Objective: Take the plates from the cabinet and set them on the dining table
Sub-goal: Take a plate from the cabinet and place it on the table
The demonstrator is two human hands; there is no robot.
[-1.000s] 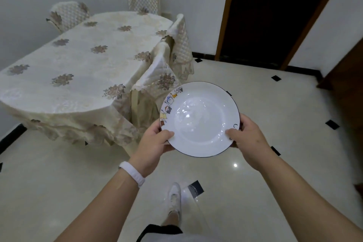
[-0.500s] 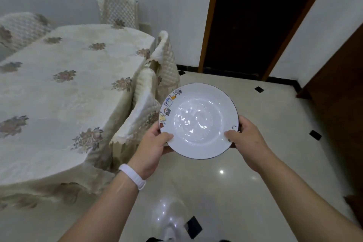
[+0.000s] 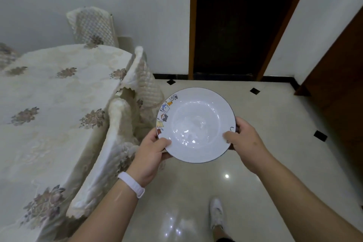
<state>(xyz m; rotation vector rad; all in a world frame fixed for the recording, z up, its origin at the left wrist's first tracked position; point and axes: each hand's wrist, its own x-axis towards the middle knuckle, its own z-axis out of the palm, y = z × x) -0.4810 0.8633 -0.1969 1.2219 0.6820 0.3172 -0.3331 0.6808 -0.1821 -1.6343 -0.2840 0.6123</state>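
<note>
A white deep plate (image 3: 196,124) with a dark rim and small coloured drawings along its left edge is held level in front of me, over the floor. My left hand (image 3: 152,149) grips its lower left rim, thumb on top. My right hand (image 3: 243,141) grips the right rim the same way. The dining table (image 3: 49,104), covered in a cream floral cloth, fills the left side, with its near edge just left of the plate. No cabinet is in view.
Two covered chairs (image 3: 110,143) stand tucked along the table's right side between me and the tabletop; another chair (image 3: 92,25) stands at the far end. A dark doorway (image 3: 235,21) lies ahead, a brown wooden panel (image 3: 337,84) at right. Glossy tile floor (image 3: 265,114) spreads ahead and right.
I have walked closer to the table, which now fills more of the left side. The plate stays in both hands with the same grip.
</note>
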